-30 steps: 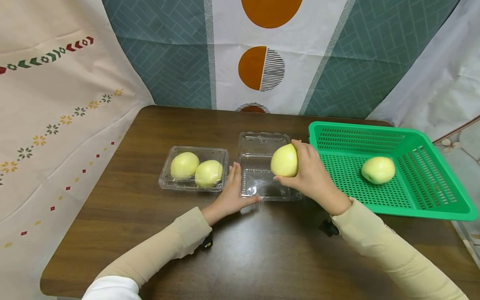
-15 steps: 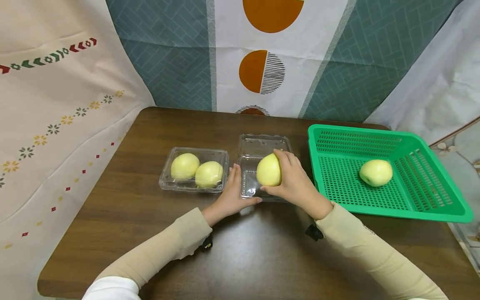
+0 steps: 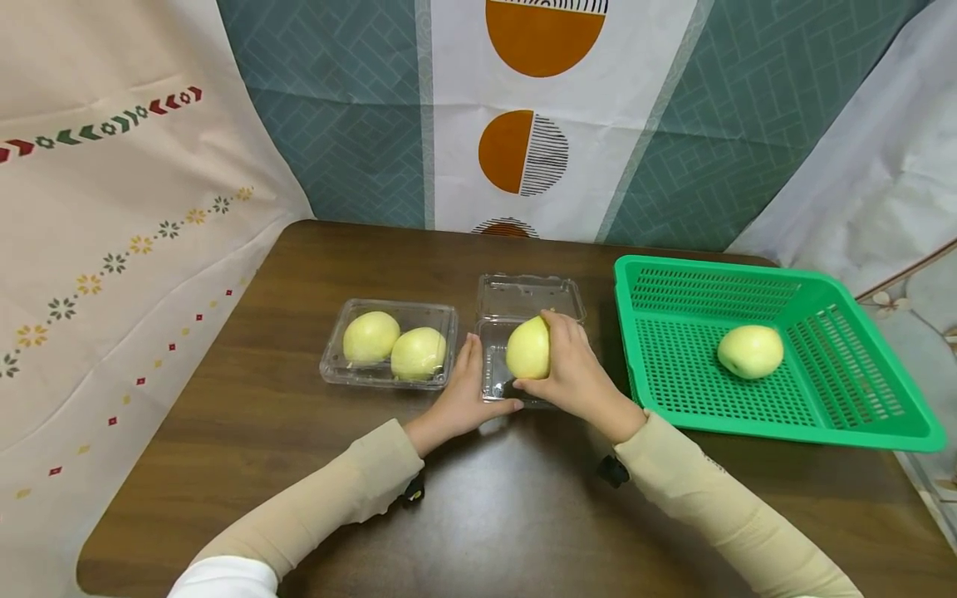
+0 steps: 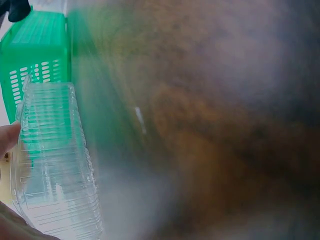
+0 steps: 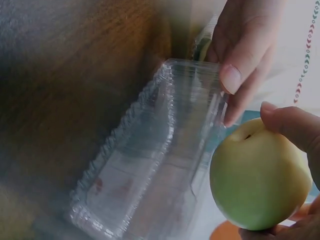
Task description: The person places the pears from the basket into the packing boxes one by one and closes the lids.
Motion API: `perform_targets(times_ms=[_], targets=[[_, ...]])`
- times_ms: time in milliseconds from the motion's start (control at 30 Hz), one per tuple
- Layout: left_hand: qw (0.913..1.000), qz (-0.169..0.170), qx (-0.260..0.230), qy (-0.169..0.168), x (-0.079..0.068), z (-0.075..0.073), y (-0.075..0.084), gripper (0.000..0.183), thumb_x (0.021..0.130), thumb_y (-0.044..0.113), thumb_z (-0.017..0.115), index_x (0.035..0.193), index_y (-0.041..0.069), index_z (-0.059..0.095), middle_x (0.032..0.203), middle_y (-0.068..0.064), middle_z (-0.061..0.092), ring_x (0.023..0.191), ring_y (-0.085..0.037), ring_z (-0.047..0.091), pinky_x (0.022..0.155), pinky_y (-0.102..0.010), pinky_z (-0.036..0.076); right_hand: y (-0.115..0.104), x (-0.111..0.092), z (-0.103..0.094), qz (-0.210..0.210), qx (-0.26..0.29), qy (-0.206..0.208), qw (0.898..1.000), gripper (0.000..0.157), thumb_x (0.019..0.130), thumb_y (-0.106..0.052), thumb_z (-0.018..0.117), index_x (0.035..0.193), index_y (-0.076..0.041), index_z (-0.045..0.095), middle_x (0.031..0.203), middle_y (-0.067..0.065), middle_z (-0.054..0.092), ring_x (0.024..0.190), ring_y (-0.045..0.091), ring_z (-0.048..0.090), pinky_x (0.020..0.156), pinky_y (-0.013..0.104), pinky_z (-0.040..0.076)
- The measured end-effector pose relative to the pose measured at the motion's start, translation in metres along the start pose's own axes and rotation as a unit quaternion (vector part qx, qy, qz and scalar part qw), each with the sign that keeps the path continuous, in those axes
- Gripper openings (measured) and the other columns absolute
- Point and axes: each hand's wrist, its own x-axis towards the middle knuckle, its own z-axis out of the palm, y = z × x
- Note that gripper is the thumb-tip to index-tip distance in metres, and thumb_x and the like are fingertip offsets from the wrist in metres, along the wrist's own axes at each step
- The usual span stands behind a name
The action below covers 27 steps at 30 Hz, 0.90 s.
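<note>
My right hand [image 3: 571, 370] grips a pale yellow-green apple [image 3: 527, 348] [image 5: 259, 175] and holds it in the left part of an open clear plastic clamshell box [image 3: 523, 332] [image 5: 150, 165] [image 4: 52, 165] at the table's middle. My left hand [image 3: 463, 390] [image 5: 240, 55] holds the box's near left edge, thumb on the front rim. A second clear box [image 3: 390, 345] with two apples lies to the left of it. One more apple [image 3: 750, 350] lies in the green basket [image 3: 837, 415] on the right.
The dark wooden table [image 3: 478, 498] has bare surface in front of my arms. Patterned cloth hangs behind and at the left. The green basket [image 4: 35, 50] stands close to the open box's right side.
My right hand has carried the apple left and down, from beside the basket into the open box. My left hand has stayed on the box's edge.
</note>
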Motion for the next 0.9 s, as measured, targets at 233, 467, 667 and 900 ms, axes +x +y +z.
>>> perform_targets(times_ms=[233,467,667,900], targets=[[1.0000,0.007,-0.001,0.002,-0.001,0.001,-0.001,0.117,0.076,0.039,0.078,0.149,-0.007,-0.002,0.157,-0.024,-0.006,0.146,-0.036,-0.002,0.115,-0.052,0.016,0.002,0.002,0.010,-0.018,-0.005,0.006,1.000,0.098,0.060,-0.019,0.091,0.135,0.009,0.034,0.132,0.029,0.043,0.119,0.042,0.043,0.095,0.055,0.045],[0.9998,0.019,-0.001,0.005,-0.001,0.000,0.001,0.116,0.076,0.037,0.078,0.148,-0.009,-0.001,0.157,-0.026,-0.006,0.146,-0.036,-0.003,0.116,-0.052,0.015,0.003,0.007,0.018,-0.029,-0.009,0.002,1.000,0.099,0.059,-0.019,0.091,0.137,0.007,0.036,0.131,0.029,0.043,0.118,0.044,0.044,0.095,0.056,0.045],[0.9999,0.016,0.000,0.003,-0.001,0.000,0.002,0.117,0.077,0.038,0.078,0.148,-0.008,-0.003,0.157,-0.025,-0.008,0.146,-0.036,-0.004,0.115,-0.052,0.015,0.005,0.009,0.025,-0.029,-0.002,-0.008,1.000,0.098,0.060,-0.020,0.091,0.138,0.006,0.037,0.130,0.029,0.044,0.118,0.044,0.044,0.092,0.058,0.046],[0.9999,0.010,-0.004,0.004,0.000,0.001,0.000,0.117,0.076,0.038,0.078,0.149,-0.007,-0.002,0.157,-0.024,-0.007,0.146,-0.035,-0.004,0.115,-0.052,0.017,0.007,0.009,0.032,-0.024,0.015,-0.026,0.999,0.097,0.063,-0.021,0.088,0.141,0.004,0.035,0.132,0.028,0.042,0.118,0.043,0.044,0.088,0.058,0.047]])
